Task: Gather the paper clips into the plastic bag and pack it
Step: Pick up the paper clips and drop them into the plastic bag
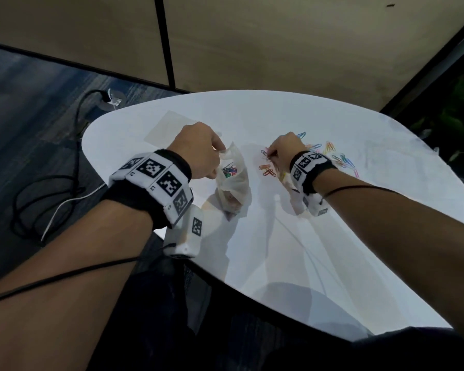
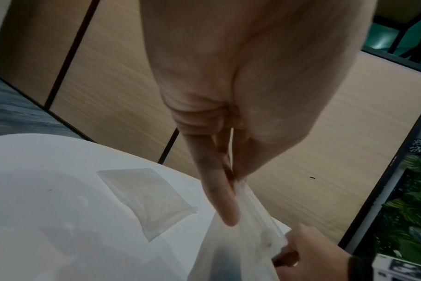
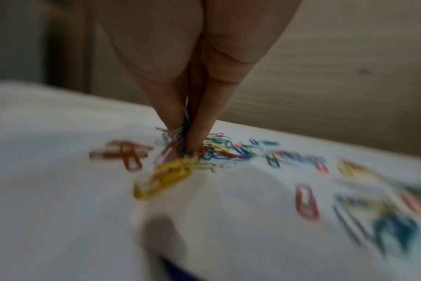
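The left hand pinched the bag rim, clips inside. The right hand pinched clips on the table. No writing was legible.

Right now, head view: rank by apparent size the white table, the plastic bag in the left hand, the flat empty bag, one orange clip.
1. white table
2. plastic bag and flat empty bag: look alike, not ranked
3. orange clip
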Demonstrator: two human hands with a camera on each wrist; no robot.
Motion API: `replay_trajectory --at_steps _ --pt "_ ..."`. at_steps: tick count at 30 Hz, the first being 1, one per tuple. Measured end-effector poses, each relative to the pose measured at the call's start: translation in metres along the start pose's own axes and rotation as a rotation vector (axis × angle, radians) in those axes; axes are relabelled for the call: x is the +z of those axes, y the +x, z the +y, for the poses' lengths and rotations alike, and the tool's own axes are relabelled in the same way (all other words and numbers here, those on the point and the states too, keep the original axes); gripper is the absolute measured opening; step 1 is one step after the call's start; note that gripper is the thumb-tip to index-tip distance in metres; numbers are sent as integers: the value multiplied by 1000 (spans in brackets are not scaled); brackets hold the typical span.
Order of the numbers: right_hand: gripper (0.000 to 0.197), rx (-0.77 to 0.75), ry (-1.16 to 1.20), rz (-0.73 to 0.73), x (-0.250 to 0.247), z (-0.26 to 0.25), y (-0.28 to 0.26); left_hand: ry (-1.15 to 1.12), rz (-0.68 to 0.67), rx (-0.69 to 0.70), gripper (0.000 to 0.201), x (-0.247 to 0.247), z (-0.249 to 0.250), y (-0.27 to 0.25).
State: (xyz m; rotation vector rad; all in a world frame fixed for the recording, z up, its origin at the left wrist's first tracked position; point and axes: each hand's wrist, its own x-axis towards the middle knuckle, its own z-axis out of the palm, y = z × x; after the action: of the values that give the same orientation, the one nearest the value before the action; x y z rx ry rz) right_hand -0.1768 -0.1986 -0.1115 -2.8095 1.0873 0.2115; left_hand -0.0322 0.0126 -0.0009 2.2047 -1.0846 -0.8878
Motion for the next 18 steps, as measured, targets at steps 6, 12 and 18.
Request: replay_trajectory --at_steps 6,12,18 --pt "8 569 1110 142 -44 25 -44 -23 -46 24 29 8 15 1" --pt "19 477 1878 40 -85 -20 -94 -20 -83 30 35 20 26 -6" --pt "21 468 1737 -90 -62 -66 -103 -53 -77 31 30 29 30 -10"
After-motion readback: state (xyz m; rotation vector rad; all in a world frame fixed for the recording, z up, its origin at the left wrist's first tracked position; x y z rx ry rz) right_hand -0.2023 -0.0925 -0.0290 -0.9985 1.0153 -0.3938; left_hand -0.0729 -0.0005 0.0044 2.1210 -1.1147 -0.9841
